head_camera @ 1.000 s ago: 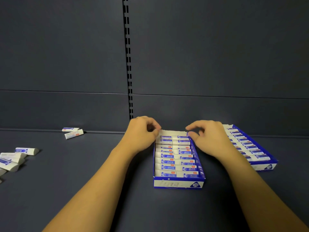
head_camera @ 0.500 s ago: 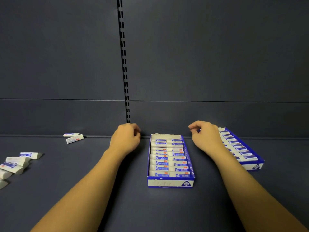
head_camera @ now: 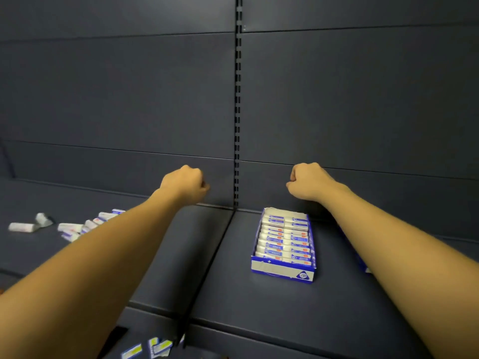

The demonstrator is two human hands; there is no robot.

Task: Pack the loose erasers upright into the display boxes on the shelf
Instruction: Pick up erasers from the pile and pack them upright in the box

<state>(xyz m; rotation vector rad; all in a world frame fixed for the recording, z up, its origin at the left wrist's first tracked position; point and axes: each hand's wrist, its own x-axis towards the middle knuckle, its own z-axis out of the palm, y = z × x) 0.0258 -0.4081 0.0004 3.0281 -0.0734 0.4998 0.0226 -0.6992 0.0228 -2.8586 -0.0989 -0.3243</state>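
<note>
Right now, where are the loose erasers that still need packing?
In the head view, the loose erasers lie scattered on the shelf at far left, beyond the left forearm, well left of the filled display box.

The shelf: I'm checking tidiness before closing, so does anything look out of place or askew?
Yes. Loose erasers lie scattered flat at odd angles on the shelf's left side, unboxed. More packets show below its front edge. The display box looks full and neat.

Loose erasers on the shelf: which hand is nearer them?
Left. The left hand hovers just right of the loose erasers; the right hand is farther right, above the display box.
</note>
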